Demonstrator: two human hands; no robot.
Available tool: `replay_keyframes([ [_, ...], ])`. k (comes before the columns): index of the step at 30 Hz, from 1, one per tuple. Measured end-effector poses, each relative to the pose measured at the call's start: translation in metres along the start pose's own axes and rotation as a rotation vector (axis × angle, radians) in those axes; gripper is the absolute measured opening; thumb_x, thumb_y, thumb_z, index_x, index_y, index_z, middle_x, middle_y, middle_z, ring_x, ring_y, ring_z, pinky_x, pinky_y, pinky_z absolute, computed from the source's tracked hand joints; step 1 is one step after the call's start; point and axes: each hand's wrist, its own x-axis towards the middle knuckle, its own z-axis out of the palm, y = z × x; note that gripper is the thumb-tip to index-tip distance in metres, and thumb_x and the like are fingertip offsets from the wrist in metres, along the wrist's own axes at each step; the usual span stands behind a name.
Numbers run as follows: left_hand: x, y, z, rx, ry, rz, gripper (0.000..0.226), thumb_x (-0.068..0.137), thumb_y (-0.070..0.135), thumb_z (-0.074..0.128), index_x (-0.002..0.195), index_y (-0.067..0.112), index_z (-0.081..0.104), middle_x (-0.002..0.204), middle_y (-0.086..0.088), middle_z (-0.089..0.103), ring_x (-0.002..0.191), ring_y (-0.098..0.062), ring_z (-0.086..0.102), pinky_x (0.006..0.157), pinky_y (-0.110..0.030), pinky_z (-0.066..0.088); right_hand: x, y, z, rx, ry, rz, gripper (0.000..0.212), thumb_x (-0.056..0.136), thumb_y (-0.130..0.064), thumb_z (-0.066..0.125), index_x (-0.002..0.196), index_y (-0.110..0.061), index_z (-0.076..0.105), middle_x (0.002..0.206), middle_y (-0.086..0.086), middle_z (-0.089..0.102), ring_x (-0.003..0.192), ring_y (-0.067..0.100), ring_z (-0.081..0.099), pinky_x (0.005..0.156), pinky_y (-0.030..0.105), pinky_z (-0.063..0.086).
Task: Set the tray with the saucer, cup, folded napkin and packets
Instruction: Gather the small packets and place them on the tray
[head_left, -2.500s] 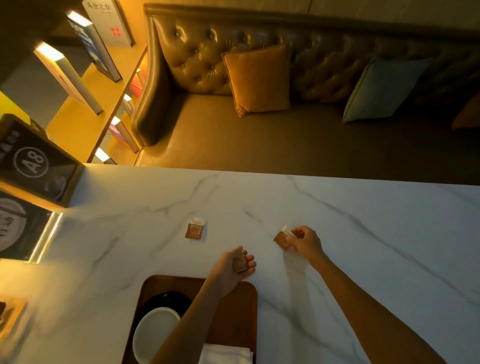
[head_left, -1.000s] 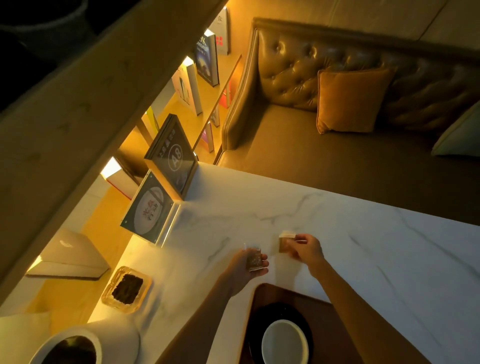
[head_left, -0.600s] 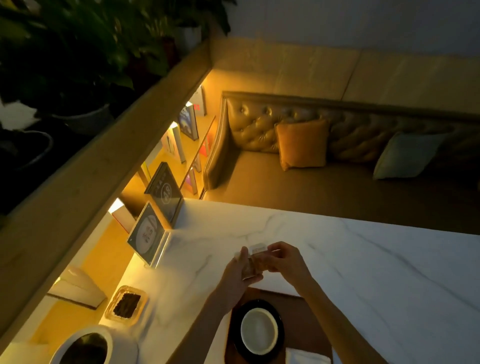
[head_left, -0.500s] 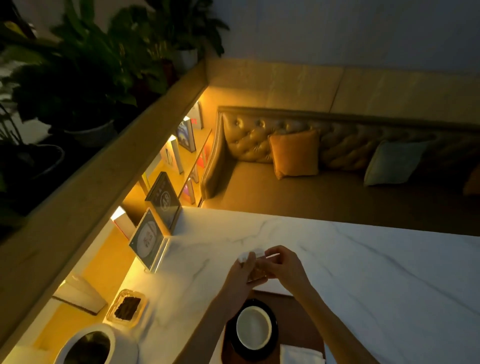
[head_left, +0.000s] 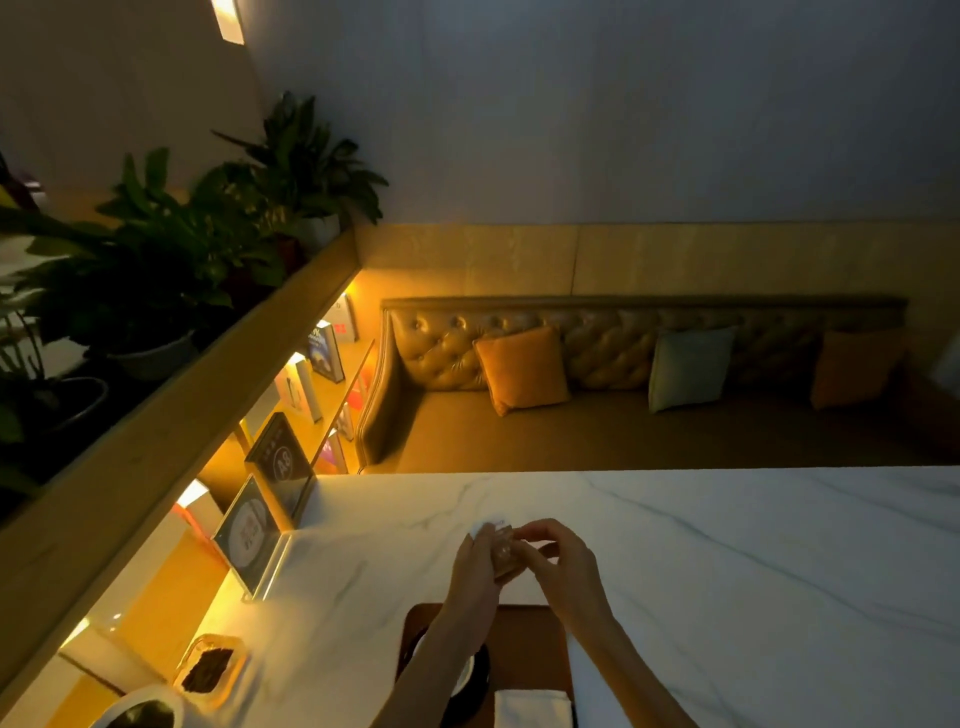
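Observation:
Both hands meet above the white marble table (head_left: 727, 571), just beyond the brown wooden tray (head_left: 524, 634). My left hand (head_left: 475, 566) and my right hand (head_left: 558, 564) together pinch a small stack of brown packets (head_left: 503, 552) with a white end. On the tray, a black saucer (head_left: 480, 675) carries a white cup (head_left: 464, 680), mostly hidden by my left forearm. A folded white napkin (head_left: 532, 707) lies at the tray's near right.
Two acrylic sign stands (head_left: 270, 499) sit at the table's left edge, with a glass ashtray (head_left: 208, 673) and a white pot (head_left: 140, 712) nearer me. A tufted leather sofa (head_left: 623, 415) with cushions runs beyond the far edge. Plants line the ledge on the left.
My hands each picked a packet off the table, came together over the tray's far edge and now hold the packets as one stack. The camera has tilted upward.

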Motion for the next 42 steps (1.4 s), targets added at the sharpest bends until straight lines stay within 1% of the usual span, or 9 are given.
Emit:
replay_keyframes([
  [4,-0.013,0.002,0.033,0.020,-0.057,0.053,0.034,0.104,0.029,0.037,0.114,0.008,0.062,0.110,-0.017,0.068,0.095,-0.021,0.069,0.073,-0.026,0.058,-0.013,0.000,-0.018,0.143,0.116,0.017,0.017,0.088,-0.011,0.064,0.101,-0.021,0.066,0.098,-0.004,0.071,0.087,0.016,0.068,0.063,0.023,0.059],
  [7,-0.020,0.007,0.055,-0.044,-0.073,0.071,0.040,0.103,0.029,0.037,0.115,0.002,0.063,0.112,-0.021,0.068,0.104,-0.034,0.065,0.089,-0.043,0.055,-0.018,-0.002,-0.030,0.190,0.182,0.005,0.019,0.087,-0.010,0.065,0.101,-0.022,0.067,0.098,-0.003,0.071,0.088,0.016,0.067,0.069,0.022,0.059],
  [11,-0.022,0.011,0.081,-0.091,-0.072,0.125,0.040,0.103,0.029,0.034,0.108,0.007,0.068,0.110,-0.019,0.070,0.102,-0.033,0.066,0.082,-0.039,0.056,-0.018,-0.004,-0.051,0.289,0.175,0.013,0.018,0.087,-0.014,0.066,0.102,-0.023,0.069,0.101,-0.004,0.072,0.095,0.016,0.068,0.077,0.035,0.061],
  [13,-0.023,0.011,0.094,-0.125,-0.073,0.120,0.042,0.103,0.031,0.033,0.116,0.006,0.065,0.114,-0.018,0.069,0.109,-0.033,0.064,0.091,-0.043,0.053,-0.018,-0.005,-0.062,0.340,0.160,0.032,0.021,0.086,-0.019,0.067,0.106,-0.026,0.068,0.105,-0.006,0.072,0.097,0.016,0.068,0.079,0.039,0.060],
  [17,-0.026,0.007,0.115,-0.190,-0.096,0.109,0.045,0.099,0.040,0.035,0.121,0.015,0.065,0.119,-0.013,0.069,0.114,-0.030,0.063,0.095,-0.040,0.053,-0.016,-0.003,-0.080,0.341,0.168,0.045,0.032,0.084,-0.026,0.069,0.115,-0.031,0.062,0.108,-0.013,0.067,0.096,0.013,0.067,0.081,0.032,0.059],
  [23,-0.028,0.006,0.131,-0.117,-0.165,0.188,0.044,0.093,0.041,0.042,0.123,0.016,0.060,0.119,-0.010,0.069,0.114,-0.032,0.063,0.094,-0.044,0.054,-0.016,-0.003,-0.121,0.306,0.103,-0.049,0.021,0.084,-0.021,0.069,0.095,-0.038,0.065,0.088,-0.013,0.073,0.084,0.009,0.070,0.064,0.020,0.058],
  [27,-0.029,0.010,0.124,0.148,-0.171,0.384,0.026,0.096,0.034,0.048,0.111,0.023,0.066,0.104,-0.003,0.072,0.100,-0.024,0.068,0.077,-0.031,0.059,-0.017,-0.002,-0.154,0.114,0.070,-0.201,0.030,0.084,-0.015,0.069,0.098,-0.041,0.062,0.093,-0.013,0.069,0.083,0.010,0.066,0.067,0.018,0.056],
  [31,-0.035,0.014,0.121,0.302,-0.158,0.511,0.026,0.094,0.024,0.055,0.119,0.029,0.058,0.105,0.000,0.072,0.095,-0.016,0.071,0.067,-0.024,0.059,-0.019,-0.001,-0.177,-0.080,0.071,-0.327,0.037,0.086,-0.016,0.067,0.112,-0.039,0.057,0.098,-0.026,0.057,0.085,0.003,0.061,0.066,0.008,0.051],
  [42,-0.059,0.002,0.145,0.454,-0.044,0.704,0.043,0.097,0.004,0.047,0.121,0.039,0.054,0.118,0.023,0.056,0.110,0.016,0.055,0.076,-0.007,0.052,-0.032,0.008,-0.186,0.092,0.070,-0.358,0.046,0.094,-0.005,0.049,0.130,-0.033,0.043,0.103,-0.008,0.059,0.088,0.016,0.065,0.065,0.014,0.056],
])
